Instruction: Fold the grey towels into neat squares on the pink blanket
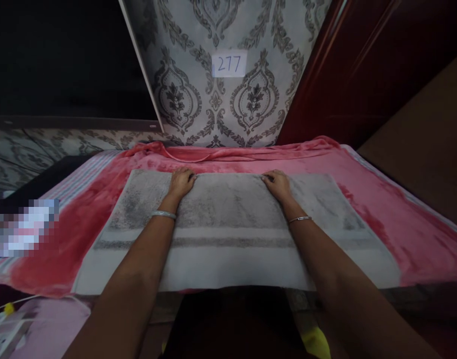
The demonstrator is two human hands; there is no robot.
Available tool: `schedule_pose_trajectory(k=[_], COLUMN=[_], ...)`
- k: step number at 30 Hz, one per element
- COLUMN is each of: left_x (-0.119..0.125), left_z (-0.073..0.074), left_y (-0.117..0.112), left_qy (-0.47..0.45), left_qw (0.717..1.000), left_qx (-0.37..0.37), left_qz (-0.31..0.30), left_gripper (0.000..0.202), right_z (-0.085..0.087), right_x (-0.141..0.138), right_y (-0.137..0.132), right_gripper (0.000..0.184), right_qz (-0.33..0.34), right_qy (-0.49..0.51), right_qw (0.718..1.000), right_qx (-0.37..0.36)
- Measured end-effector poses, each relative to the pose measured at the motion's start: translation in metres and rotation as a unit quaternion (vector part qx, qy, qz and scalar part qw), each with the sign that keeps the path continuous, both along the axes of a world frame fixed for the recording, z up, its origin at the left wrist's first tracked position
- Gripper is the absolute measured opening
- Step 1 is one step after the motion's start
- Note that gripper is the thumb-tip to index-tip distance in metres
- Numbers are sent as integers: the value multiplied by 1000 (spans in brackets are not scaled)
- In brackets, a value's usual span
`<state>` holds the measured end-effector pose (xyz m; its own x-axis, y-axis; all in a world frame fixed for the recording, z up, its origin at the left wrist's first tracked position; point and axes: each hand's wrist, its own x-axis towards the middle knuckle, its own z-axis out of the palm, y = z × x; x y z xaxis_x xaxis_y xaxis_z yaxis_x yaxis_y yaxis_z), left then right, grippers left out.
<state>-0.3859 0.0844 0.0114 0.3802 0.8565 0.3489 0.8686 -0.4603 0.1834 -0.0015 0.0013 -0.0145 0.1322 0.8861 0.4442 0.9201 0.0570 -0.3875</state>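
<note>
A grey towel (228, 204) with a pale band and a darker stripe lies spread over a pink-red plush blanket (370, 184). At the towel's far edge, left of its middle, my left hand (182, 181) has its fingers curled down and closed on the cloth. My right hand (277, 183) pinches the same far edge, right of the middle. Both sets of fingertips are partly hidden. Between the hands the towel lies flat, with faint creases. Its near edge reaches the front of the surface.
A large dark screen (64, 60) stands at the back left, and a dark red cabinet (348, 70) at the back right. A paper marked 277 (229, 63) is on the patterned wall. At lower left are a white power strip (4, 336) and a cable.
</note>
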Motion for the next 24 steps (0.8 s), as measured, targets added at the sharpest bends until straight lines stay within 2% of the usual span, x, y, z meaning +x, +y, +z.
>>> schedule_pose_trajectory(k=[5, 8, 12, 16, 19, 24], left_x=[3, 3, 4, 8, 11, 11], left_z=[3, 8, 19, 27, 24, 10], left_y=[-2, -2, 4, 10, 15, 20], left_qy=[19, 19, 28, 40, 71, 85], left_qw=[1000, 1000, 999, 998, 996, 995], left_qx=[-4, -9, -36, -14, -20, -46], left_qz=[14, 21, 23, 43, 44, 34], left_gripper=[28, 28, 27, 31, 30, 28], right_z=[0, 2, 13, 23, 19, 1], right_x=[0, 1, 4, 7, 7, 5], right_y=[0, 3, 16, 30, 34, 31], right_gripper=[30, 28, 25, 26, 24, 22], right_qz=[5, 2, -11, -28, -30, -9], right_qy=[-1, 0, 3, -7, -34, -47], right_qw=[1000, 1000, 999, 999, 997, 996], right_qx=[0, -27, -46, -40, -56, -76])
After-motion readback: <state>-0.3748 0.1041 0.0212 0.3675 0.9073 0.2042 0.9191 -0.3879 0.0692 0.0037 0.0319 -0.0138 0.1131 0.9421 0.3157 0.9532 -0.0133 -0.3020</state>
